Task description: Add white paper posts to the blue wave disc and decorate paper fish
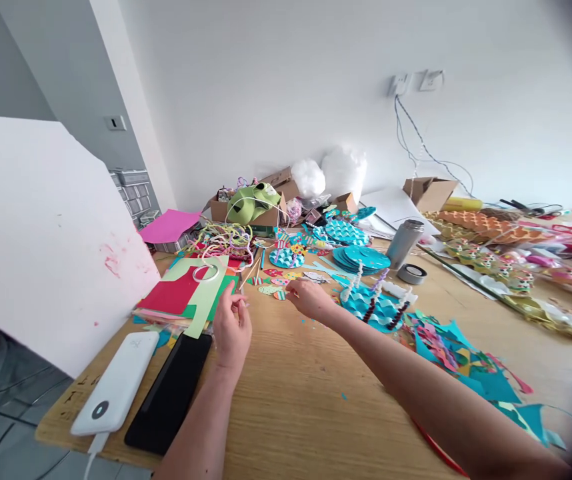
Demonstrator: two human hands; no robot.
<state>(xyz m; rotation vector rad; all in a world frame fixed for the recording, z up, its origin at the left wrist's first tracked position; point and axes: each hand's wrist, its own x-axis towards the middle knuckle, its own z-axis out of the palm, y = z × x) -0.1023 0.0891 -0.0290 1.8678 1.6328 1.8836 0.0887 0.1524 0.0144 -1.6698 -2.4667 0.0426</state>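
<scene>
My left hand [233, 325] is raised over the table beside the coloured paper, its fingers loosely bent and somewhat apart; nothing shows between them. My right hand [309, 299] reaches to the middle of the table, fingers bent downward and drawn together by the small paper fish cutouts [269, 290]. Whatever its fingertips hold, if anything, is hidden. To its right stands a blue paper disc [373, 308] with wavy strips and upright fuzzy stems. Left of my left hand lie red sheets [166, 290] and a light green sheet [199, 323], with a roll of clear tape [206, 272] on top.
A white power bank [116, 383] and a black phone-like slab [171, 393] lie front left. Behind are pipe cleaners [226, 241], stacked blue discs [361, 259] and a metal flask [406, 241]. Paper scraps [486, 380] spread at right. A white board [46, 233] leans at left.
</scene>
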